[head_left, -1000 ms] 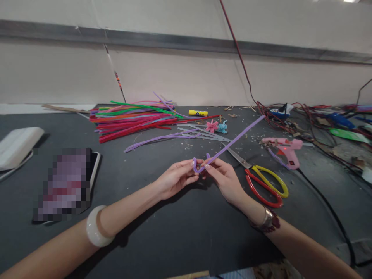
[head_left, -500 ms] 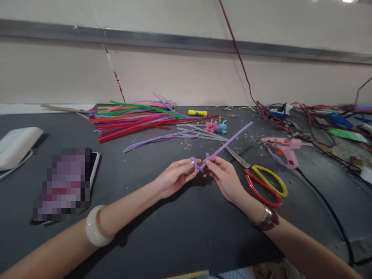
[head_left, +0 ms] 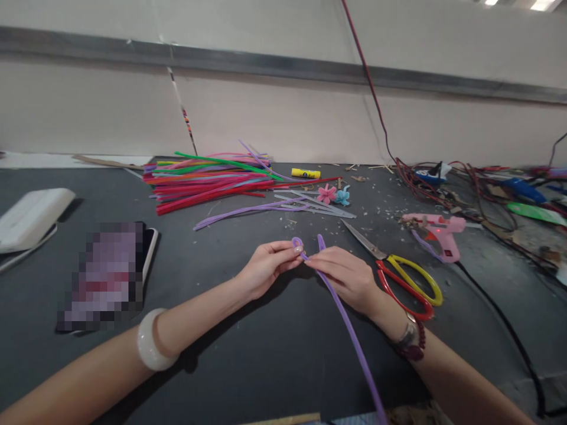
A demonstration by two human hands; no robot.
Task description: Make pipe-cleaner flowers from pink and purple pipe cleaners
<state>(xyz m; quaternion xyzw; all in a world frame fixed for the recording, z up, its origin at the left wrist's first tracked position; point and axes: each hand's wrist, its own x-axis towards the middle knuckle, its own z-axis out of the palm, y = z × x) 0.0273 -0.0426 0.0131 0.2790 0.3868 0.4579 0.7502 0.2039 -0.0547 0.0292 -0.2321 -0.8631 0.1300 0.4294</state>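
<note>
From the person's head, the one view faces forward and tilts down, close above the left forearm (head_left: 88, 372) and the fingers (head_left: 283, 252) just below centre. Beyond the fingers, it takes in the dark worktop (head_left: 274, 366) and the wall (head_left: 283, 130).

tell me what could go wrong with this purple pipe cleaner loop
The loop in the purple pipe cleaner might spring open if the left hand loosens its pinch. The right hand sits close to the red-and-yellow scissors and might knock them.
</note>
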